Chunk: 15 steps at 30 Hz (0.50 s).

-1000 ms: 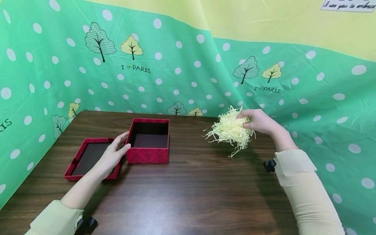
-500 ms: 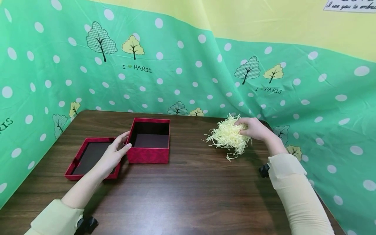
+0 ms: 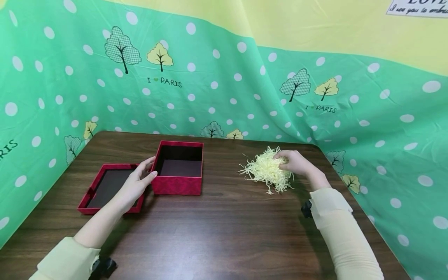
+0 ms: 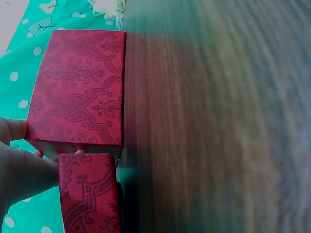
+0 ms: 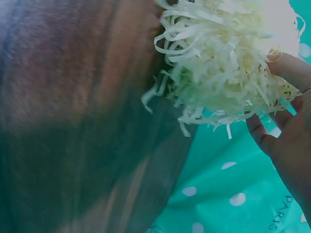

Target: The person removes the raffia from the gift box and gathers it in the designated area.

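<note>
A red patterned box [image 3: 176, 186] with a dark interior stands upright on the table, its top uncovered. My left hand [image 3: 134, 186] rests against its left side, fingers along the wall and thumb at the near left corner. In the left wrist view the box [image 4: 80, 87] shows its front face, with part of the left hand [image 4: 24, 170] beside it. My right hand [image 3: 297, 163] grips a loose clump of pale yellow shredded paper [image 3: 266, 169] at the right. Strands of the shredded paper [image 5: 218, 63] dangle from the fingers in the right wrist view. I cannot tell whether they touch the table.
The matching red lid [image 3: 108, 188] lies inside up at the left, partly under my left forearm. A dark wooden table [image 3: 217, 233] carries everything. Behind it hangs a green and yellow printed cloth [image 3: 210, 77], which also runs along both sides.
My right hand has moved left and toward me, lower in view, carrying the shredded paper. The left hand and the box have stayed in place.
</note>
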Tool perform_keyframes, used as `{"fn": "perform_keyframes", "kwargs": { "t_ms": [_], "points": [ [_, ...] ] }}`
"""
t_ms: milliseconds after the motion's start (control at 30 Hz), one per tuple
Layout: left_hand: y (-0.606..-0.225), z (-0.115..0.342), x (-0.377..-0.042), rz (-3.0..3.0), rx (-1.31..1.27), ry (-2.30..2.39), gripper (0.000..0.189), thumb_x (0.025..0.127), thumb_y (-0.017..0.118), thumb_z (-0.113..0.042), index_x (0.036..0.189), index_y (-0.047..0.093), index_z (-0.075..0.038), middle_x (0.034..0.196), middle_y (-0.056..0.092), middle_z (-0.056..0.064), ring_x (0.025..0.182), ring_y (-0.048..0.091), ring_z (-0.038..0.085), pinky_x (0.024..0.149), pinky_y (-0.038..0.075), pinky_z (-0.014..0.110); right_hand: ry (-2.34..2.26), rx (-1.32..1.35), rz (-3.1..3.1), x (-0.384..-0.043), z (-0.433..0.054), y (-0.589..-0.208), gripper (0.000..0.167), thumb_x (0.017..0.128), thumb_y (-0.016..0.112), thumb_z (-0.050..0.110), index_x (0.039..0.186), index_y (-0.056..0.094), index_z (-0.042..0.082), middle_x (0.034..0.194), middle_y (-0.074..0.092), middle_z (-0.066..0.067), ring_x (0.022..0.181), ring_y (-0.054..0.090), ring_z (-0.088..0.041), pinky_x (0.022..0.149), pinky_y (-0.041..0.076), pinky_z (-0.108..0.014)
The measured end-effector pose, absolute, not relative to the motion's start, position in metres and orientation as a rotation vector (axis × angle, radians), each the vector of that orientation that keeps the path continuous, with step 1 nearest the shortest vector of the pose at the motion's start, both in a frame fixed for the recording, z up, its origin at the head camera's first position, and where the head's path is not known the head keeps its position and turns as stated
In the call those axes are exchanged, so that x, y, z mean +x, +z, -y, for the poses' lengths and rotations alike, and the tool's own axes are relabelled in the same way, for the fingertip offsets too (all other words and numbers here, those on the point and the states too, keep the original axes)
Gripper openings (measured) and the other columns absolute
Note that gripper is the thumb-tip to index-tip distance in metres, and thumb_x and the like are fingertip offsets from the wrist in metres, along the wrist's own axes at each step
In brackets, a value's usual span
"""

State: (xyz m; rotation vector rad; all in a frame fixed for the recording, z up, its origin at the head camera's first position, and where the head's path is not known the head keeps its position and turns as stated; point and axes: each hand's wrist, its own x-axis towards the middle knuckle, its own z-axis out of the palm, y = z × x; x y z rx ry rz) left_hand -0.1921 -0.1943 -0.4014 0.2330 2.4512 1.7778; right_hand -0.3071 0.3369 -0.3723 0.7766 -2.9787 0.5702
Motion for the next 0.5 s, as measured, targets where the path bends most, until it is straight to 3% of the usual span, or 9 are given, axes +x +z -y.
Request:
{"fn": "perform_keyframes", "kwargs": {
  "t_ms": [100, 200, 500],
  "points": [
    [-0.4019, 0.1945, -0.1920, -2.449, 0.233, 1.780, 0.065, 0.099, 0.049, -0.030, 0.152, 0.016, -0.018, 0.154, 0.020, 0.018, 0.140, 0.019, 0.039, 0.109, 0.021, 0.059, 0.608, 0.764, 2.998, -0.3071, -0.3354, -0.3781, 0.034, 0.075, 0.065, -0.002, 0.109, 0.066, 0.003, 0.113, 0.065, -0.017, 0.077, 0.057, -0.020, 0.073, 0.045, -0.037],
    [-0.4024, 0.1945, -0.1919, -2.445, 0.235, 1.785, 0.065, 0.099, 0.050, -0.030, 0.152, 0.016, -0.017, 0.154, 0.020, 0.018, 0.140, 0.019, 0.039, 0.109, 0.021, 0.059, 0.627, 0.754, 3.016, -0.3064, -0.3345, -0.3810, 0.036, 0.077, 0.066, -0.001, 0.112, 0.065, 0.002, 0.118, 0.063, -0.019, 0.103, 0.057, -0.028, 0.080, 0.045, -0.041],
    [-0.3991, 0.1963, -0.1922, -2.409, 0.231, 1.787, 0.067, 0.098, 0.051, -0.032, 0.152, 0.015, -0.018, 0.154, 0.018, 0.019, 0.141, 0.017, 0.039, 0.109, 0.021, 0.060, 0.618, 0.802, 3.014, -0.3034, -0.3371, -0.3730, 0.045, 0.082, 0.072, 0.011, 0.125, 0.060, 0.007, 0.128, 0.058, -0.016, 0.121, 0.048, -0.037, 0.098, 0.039, -0.054]
  ]
}}
